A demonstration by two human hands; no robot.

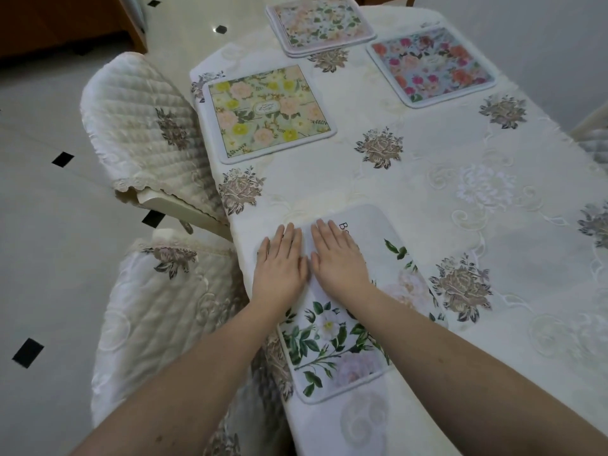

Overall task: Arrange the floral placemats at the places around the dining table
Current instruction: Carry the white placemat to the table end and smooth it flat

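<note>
My left hand and right hand lie flat, fingers straight and together, gripping nothing. They press the white-flowered placemat at the table's near left edge. Farther along that edge lies the yellow-flowered placemat; the red-flowered placemat and a stack of placemats lie by the far end.

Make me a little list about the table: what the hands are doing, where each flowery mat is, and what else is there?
left hand: flat, on the near mat's left edge
right hand: flat on the white-rose placemat
yellow-flower placemat: left side, by a chair
red-and-pink placemat: right side, across from it
stack of pastel placemats: far end
tablecloth: cream, embroidered roses
quilted chair: left of table
</note>
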